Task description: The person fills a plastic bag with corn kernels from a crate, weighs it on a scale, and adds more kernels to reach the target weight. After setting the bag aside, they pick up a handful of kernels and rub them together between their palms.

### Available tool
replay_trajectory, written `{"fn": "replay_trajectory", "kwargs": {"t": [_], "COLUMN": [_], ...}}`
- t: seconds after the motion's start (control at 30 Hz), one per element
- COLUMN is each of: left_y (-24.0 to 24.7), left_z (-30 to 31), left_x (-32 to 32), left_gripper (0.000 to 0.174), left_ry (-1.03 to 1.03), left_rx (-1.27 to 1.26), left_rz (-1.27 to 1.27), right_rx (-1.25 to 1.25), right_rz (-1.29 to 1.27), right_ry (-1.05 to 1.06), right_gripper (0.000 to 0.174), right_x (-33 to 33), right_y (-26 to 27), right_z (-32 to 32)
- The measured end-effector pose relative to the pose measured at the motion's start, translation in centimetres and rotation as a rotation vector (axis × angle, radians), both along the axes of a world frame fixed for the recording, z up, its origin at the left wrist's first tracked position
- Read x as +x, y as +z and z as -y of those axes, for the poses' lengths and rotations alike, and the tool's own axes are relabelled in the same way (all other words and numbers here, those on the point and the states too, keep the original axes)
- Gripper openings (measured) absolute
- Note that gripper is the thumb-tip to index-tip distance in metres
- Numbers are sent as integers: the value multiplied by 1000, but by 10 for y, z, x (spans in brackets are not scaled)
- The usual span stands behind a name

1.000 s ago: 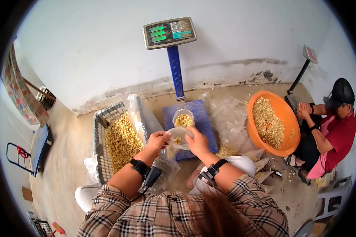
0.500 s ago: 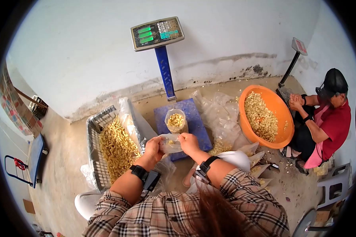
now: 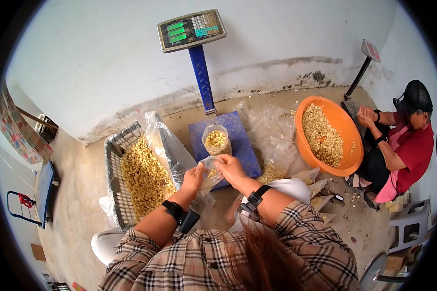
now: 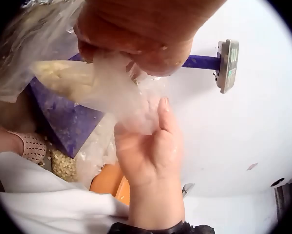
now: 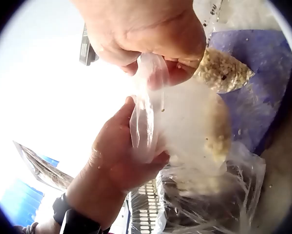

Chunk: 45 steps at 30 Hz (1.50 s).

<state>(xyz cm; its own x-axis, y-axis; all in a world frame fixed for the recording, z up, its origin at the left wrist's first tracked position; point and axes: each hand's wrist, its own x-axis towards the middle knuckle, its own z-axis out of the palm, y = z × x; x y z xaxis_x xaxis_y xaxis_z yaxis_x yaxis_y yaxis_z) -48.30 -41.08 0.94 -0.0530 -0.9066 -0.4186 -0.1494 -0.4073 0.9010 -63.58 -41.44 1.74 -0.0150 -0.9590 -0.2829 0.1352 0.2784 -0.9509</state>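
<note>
Between my two hands is a clear plastic bag (image 3: 210,178) with some pale yellow pieces in its lower part. My left hand (image 3: 193,178) grips one side of its upper edge. On the other side, my right hand (image 3: 232,169) pinches the film with curled fingers, as the right wrist view also shows. The bag's film (image 5: 185,126) hangs in folds between the hands and hides some fingertips. Just beyond them, a filled bag (image 3: 216,140) of yellow pieces stands upright on the blue platform (image 3: 245,153) of a scale.
At left, a grey crate (image 3: 112,179) lined with plastic holds heaped yellow pieces. An orange tub (image 3: 348,166) of paler pieces stands at right, beside a seated person (image 3: 412,150) in red. The scale's display (image 3: 192,30) rises behind the platform. Several filled bags (image 3: 318,188) lie near my right knee.
The bag's mouth was spread wide, then drawn flat between my hands; now the bag hangs at a slant, gathered. My left hand has shifted slightly lower than the right.
</note>
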Motion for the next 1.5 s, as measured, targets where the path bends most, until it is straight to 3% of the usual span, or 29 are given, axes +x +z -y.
{"fn": "replay_trajectory", "kwargs": {"t": [0.13,0.2,0.43,0.53,0.63,0.8,1.07,1.17,1.37,1.43,1.5], "left_y": [-12,-11,-10,-2,6,7,19,1,-26,-8,-26], "left_z": [5,7,8,5,8,29,108,145,174,169,172], "left_x": [-1,-3,-7,-5,5,25,-19,-40,-75,-83,-81], "left_gripper": [47,48,46,43,43,42,22,23,24,24,26], "left_ry": [-60,-95,-71,-99,-119,-1,-388,-556,-883,-1013,-1014], "left_rx": [-183,-312,-214,-130,-48,-75,-724,-889,-552,-420,-515], "left_rz": [165,254,198,95,96,72,662,761,1049,1131,1123], "right_rx": [-148,-132,-147,-37,-63,-29,-163,-11,7,19,27], "right_rz": [-218,-169,-207,-37,-59,-94,-136,-114,-93,-82,-81], "right_ry": [-73,-83,-132,-144,-185,-183,-121,-56,-127,-114,-116], "right_gripper": [20,21,21,21,21,24,14,21,22,22,21], "right_x": [3,1,0,-2,0,-4,-2,-7,-17,-18,-20], "right_y": [-14,-14,-5,1,-7,-3,-11,3,3,4,1], "right_z": [6,8,4,2,1,0,-5,-6,0,0,4]}}
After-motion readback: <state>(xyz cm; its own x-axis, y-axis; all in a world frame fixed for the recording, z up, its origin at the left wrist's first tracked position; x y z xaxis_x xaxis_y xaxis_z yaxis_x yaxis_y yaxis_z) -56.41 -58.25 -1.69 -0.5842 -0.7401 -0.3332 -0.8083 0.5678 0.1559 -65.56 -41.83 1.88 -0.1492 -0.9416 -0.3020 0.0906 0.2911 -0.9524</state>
